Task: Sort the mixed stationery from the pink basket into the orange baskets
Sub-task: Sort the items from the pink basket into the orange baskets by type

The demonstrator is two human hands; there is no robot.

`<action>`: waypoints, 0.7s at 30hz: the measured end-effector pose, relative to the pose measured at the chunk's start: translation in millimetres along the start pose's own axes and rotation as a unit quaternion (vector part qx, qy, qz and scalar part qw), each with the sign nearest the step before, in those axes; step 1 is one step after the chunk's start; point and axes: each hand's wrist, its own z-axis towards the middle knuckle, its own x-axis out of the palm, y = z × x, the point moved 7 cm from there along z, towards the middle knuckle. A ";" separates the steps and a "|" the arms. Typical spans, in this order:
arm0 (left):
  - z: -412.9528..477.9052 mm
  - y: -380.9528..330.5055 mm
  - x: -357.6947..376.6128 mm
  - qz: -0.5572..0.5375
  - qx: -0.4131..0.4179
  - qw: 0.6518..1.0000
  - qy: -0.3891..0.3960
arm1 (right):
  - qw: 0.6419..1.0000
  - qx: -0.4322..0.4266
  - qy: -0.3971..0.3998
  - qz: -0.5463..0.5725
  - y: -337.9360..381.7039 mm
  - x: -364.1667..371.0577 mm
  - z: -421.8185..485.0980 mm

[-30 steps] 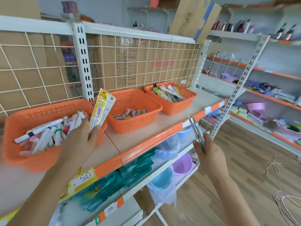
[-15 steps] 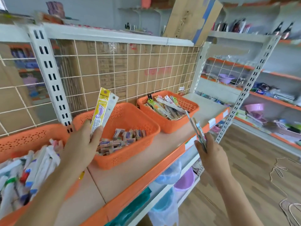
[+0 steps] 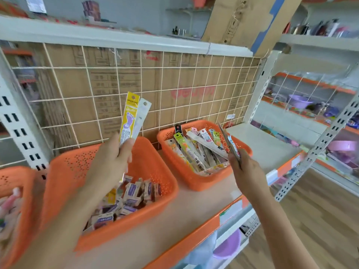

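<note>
– Well, which containers do we see?

– We count three on the shelf [image 3: 194, 206]. The left orange basket [image 3: 11, 177], cut off at the lower left edge, holds blurred white and pink sticks [image 3: 7, 206]. The middle orange basket [image 3: 155, 152] holds small boxes [image 3: 134, 193] with purple panels. The right orange basket [image 3: 196, 181], right of centre, holds long packets [image 3: 196, 148] piled at slants.

– Can we read anything?

– Hardly. The yellow packet [image 3: 129, 117] shows a purple footprint, but its print is too small for us. The cardboard [image 3: 116, 84] behind the wire grid [image 3: 174, 90] carries red lettering we cannot make out.

– And where are the hands?

– Our left hand [image 3: 112, 162] pinches the yellow packet and a white packet [image 3: 140, 117] together by their lower ends, above the middle basket. Both stand almost upright, tops leaning slightly right toward the upper frame. Our right hand [image 3: 246, 169] grips thin packets [image 3: 231, 144], seen edge-on, at the right basket's near right corner. Their long axis runs up and to the left, with the tips over the basket's contents.
</note>
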 end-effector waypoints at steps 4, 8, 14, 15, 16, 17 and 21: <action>31.6 -12.7 64.4 -0.071 -0.029 0.996 0.043 | 0.998 -0.046 0.029 0.037 -2.2 4.8 54.5; 58.5 -32.5 128.1 -0.113 -0.075 0.990 0.045 | 0.993 -0.081 0.052 0.073 -4.9 14.7 108.0; 81.8 -36.4 191.6 -0.111 -0.127 0.985 0.027 | 0.973 -0.131 0.095 0.166 5.7 39.0 152.5; 84.4 -33.9 198.9 -0.109 -0.141 0.984 0.027 | 0.969 -0.137 0.118 0.166 5.3 48.2 155.3; 84.7 -30.8 205.0 -0.088 -0.155 0.983 0.035 | 0.966 -0.140 0.146 0.163 4.4 56.8 156.8; 83.5 -31.8 208.9 -0.068 -0.160 0.984 0.040 | 0.961 -0.143 0.175 0.159 2.3 65.5 157.5; 73.4 -23.4 213.9 -0.019 -0.157 0.986 0.061 | 0.944 -0.170 0.248 0.133 -10.2 88.1 154.3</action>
